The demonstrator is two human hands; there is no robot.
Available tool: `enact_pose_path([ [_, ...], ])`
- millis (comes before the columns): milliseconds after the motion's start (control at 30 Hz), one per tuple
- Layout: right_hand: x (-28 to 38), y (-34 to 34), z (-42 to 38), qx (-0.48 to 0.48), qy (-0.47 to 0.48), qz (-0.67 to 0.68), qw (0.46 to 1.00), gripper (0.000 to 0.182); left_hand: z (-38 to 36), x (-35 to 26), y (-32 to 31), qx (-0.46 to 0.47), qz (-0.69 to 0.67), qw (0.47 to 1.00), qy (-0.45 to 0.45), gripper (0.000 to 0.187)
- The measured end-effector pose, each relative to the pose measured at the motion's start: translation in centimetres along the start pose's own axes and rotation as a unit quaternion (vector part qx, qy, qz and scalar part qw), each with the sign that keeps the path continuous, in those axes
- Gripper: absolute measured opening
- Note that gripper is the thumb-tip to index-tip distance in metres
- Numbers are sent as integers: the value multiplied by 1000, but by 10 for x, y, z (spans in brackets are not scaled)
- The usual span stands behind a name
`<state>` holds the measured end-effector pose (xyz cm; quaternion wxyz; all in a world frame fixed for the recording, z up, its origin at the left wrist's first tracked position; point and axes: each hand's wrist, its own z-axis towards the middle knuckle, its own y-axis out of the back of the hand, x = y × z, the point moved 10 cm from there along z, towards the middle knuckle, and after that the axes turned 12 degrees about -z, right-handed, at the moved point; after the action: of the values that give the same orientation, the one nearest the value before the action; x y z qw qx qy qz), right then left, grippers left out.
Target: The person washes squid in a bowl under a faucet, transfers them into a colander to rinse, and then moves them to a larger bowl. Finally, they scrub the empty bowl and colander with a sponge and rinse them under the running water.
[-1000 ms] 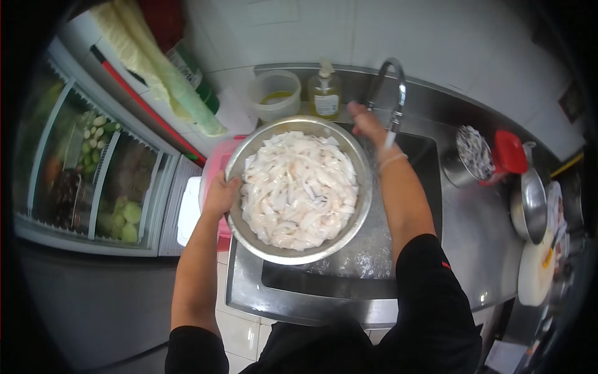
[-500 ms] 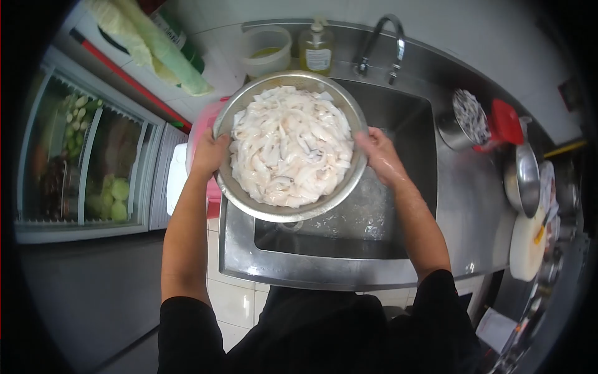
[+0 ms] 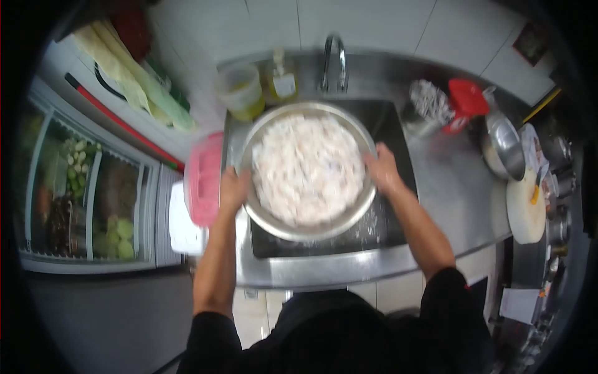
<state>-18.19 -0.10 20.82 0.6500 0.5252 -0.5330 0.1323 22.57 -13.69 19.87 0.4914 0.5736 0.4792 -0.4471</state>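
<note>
A wide round metal bowl (image 3: 298, 234), heaped with pale, wet strips of raw seafood that look like squid (image 3: 308, 168), is held up over the sink (image 3: 398, 206). My left hand (image 3: 235, 188) grips its left rim. On the opposite side, my right hand (image 3: 382, 168) is closed around the right rim. Motion blurs the bowl and its contents, and the fingers under the rim are partly hidden.
Behind the bowl are a plastic tub (image 3: 243, 93), a pump soap bottle (image 3: 282, 81) and a tap (image 3: 334, 65). A pink plastic container (image 3: 204, 181) sits left of the sink. A metal pot (image 3: 427, 115) and a tilted bowl (image 3: 503, 149) are on the right counter.
The camera view has shifted. Relative to the sink, the bowl has moved a little right, carried by both hands, which keep their hold on its rim.
</note>
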Motion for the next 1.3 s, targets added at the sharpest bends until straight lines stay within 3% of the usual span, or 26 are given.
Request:
enact_pose_path([
  [67, 5, 14, -14, -3, -30, 29, 999, 30, 5, -1, -10, 2, 5, 999, -32, 38],
  [133, -48, 13, -26, -102, 4, -77, 992, 29, 10, 13, -21, 37, 79, 996, -8, 40],
  [167, -38, 34, -2, -178, 50, -121, 975, 28, 25, -2, -34, 43, 84, 992, -86, 38],
  [200, -17, 36, -18, -49, 29, -97, 994, 29, 29, 1, -35, 40, 87, 982, -161, 36],
  [233, -16, 36, -20, -62, 33, -101, 992, 30, 15, 14, -30, 34, 99, 973, -204, 34],
  [267, -18, 36, -35, -51, -11, -85, 995, 30, 8, 26, -32, 47, 92, 992, -77, 33],
  [367, -23, 39, -25, -44, -38, -17, 998, 31, 0, 24, -33, 29, -1, 999, 15, 39],
  [433, -46, 38, -21, -8, -58, 48, 997, 31, -11, 5, -38, 37, 44, 998, 12, 40],
  [500, -36, 37, -25, 58, -68, 17, 996, 35, -19, -19, -34, 22, 121, 992, 24, 39],
  [533, -23, 32, -28, 71, -62, 11, 996, 36, -10, -21, -24, 14, 122, 992, -22, 35],
  [633, -17, 8, -23, 86, -72, -28, 993, 41, 11, -20, 1, 86, 33, 996, 18, 29],
  [667, 1, 3, -26, 95, -43, -44, 994, 44, -5, -60, 8, 46, 103, 993, -26, 28],
  [700, 31, 3, -41, 112, -41, -34, 992, 46, 3, -64, 26, 10, 88, 993, -80, 26],
  [733, 38, -7, -37, 97, -26, -55, 993, 43, 24, -48, 50, -8, 98, 990, -103, 22],
  [767, 43, -21, -33, 95, -23, 0, 995, 43, 44, -27, 75, -22, 165, 984, -62, 18],
  [800, 55, -29, -30, 93, 4, -21, 995, 44, 51, -24, 88, -27, 191, 976, -99, 20],
  [867, 59, -52, -21, 104, 21, -25, 994, 45, 49, -7, 102, -52, 220, 974, -13, 41],
  [967, 45, -91, -6, 96, 17, -23, 995, 46, 38, 5, 110, -114, 328, 932, -107, 42],
  [1000, 38, -92, -6, 84, 14, -34, 996, 47, 26, -7, 98, -75, 323, 942, -58, 43],
  [1100, 50, -87, -12, 86, 19, -6, 996, 48, 25, 2, 103, -76, 293, 953, -23, 41],
  [1233, 41, -78, -15, 136, 56, -45, 988, 63, 26, -1, 99, -43, 219, 973, -58, 39],
  [1300, 16, -49, -12, 46, 143, -181, 972, 72, 27, 2, 99, -55, 242, 965, -84, 41],
])
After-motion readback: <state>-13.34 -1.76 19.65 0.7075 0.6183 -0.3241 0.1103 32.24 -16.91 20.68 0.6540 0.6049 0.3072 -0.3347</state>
